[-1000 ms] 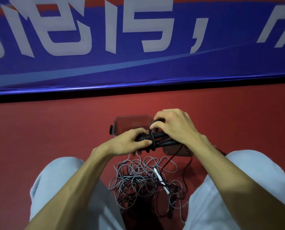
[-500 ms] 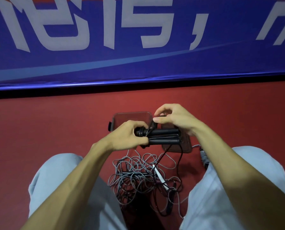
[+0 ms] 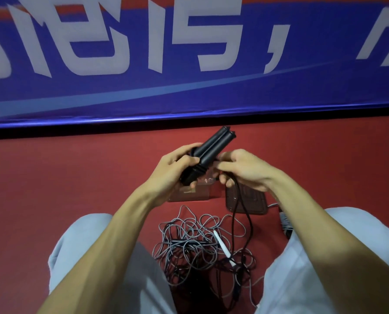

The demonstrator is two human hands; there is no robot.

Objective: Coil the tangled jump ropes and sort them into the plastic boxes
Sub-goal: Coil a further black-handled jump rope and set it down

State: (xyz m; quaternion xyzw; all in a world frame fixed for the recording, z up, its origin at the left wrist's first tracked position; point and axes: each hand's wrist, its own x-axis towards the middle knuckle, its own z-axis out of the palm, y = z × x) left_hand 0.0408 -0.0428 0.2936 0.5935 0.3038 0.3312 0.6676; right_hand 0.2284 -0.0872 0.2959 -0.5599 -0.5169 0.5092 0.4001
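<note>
The head camera shows two smooth black handles [image 3: 214, 148], ribbed at the lower end, lying side by side and tilted up and away. The left hand [image 3: 173, 175] has its fingers curled round them. The right hand [image 3: 245, 171] pinches one thin black cord [image 3: 234, 220], which hangs looped to the red floor [image 3: 64, 177]. A clear box [image 3: 189, 196] and a second box [image 3: 257, 200], both round-cornered, sit just beyond one grey tangle [image 3: 189, 243] with a white handle [image 3: 220, 243]. Open floor runs up to the blue banner [image 3: 189, 98].
</note>
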